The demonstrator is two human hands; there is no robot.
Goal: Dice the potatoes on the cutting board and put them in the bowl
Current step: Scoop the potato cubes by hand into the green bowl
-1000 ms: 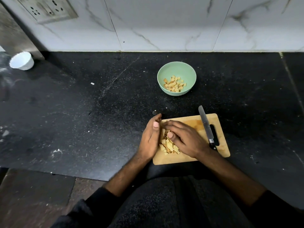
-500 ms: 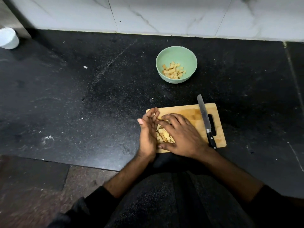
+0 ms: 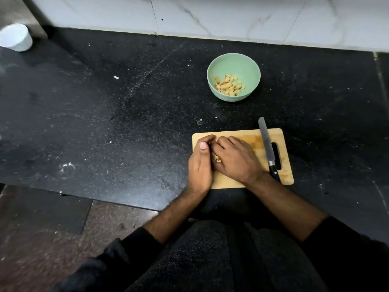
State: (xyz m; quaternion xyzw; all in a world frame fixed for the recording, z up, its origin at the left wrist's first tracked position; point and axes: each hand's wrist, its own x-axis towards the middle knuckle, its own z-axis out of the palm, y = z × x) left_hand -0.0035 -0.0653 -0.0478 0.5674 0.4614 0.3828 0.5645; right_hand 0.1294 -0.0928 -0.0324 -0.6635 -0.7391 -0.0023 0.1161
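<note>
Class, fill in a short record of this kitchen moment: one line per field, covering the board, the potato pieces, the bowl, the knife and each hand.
surface: black countertop
cutting board: wooden cutting board, near the counter's front edge
potato on board: diced potato pieces, mostly hidden between the hands
bowl: green bowl behind the board, holding potato cubes
knife: knife lying on the board's right side, nobody holding it
left hand: left hand cupped around the pieces
right hand: right hand cupped over the pieces
other: white cup at far left
</note>
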